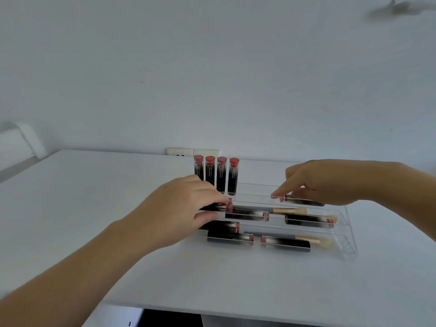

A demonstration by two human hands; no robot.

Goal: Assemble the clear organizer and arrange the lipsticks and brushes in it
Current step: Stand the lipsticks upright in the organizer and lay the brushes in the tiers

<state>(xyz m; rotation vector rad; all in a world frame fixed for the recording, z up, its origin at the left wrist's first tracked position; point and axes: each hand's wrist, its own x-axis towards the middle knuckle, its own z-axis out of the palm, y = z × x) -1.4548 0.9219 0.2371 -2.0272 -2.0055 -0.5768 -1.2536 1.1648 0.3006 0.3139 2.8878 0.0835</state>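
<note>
The left hand [186, 204] curls its fingers and thumb around a black lipstick tube with a red cap [215, 206] lying at the left end of the clear stepped acrylic organizer [346, 234]. The right hand [330, 182] pinches another lying black lipstick [304, 201] on an upper step, forefinger stretched along it. Four black lipsticks with red tops [215, 174] stand upright at the back, just behind the left fingers. More lipsticks and two gold-ferruled brushes [289, 211] lie on the lower steps, on the white table [94, 208].

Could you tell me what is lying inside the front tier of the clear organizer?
In the clear organizer, two lipsticks lie flat, with a brush behind them. Nothing there is covered by the hands.
</note>
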